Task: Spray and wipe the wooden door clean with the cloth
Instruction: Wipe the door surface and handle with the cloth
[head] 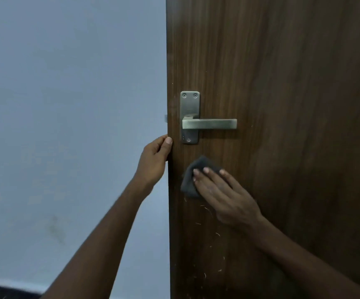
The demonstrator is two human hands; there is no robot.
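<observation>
**Door edge held, cloth pressed below the handle**

Left of the door handle (209, 123): pale blue wall (67, 104), a faint dark smudge low on it, a light skirting strip at its foot and a sliver of dark floor (2, 292) in the bottom corner.

Left hand (154, 159) sits just left of and slightly below the handle plate, gripping the free edge of the wooden door (293, 83). Thumb lies on the door's face; the other fingers curl round the edge, out of sight behind it. A small metal piece pokes out past the door edge at handle height.

Handle: brushed metal lever, horizontal, pointing right, on an upright plate with two screws at top.

Below the handle, a little to its right: dark grey cloth (191, 180), bunched, flat against the door. Right hand (224, 197) presses on it, fingers straight and slightly spread, covering the cloth's right part.

Below the cloth: pale curved scratches or fibres scattered down the wood.
</observation>
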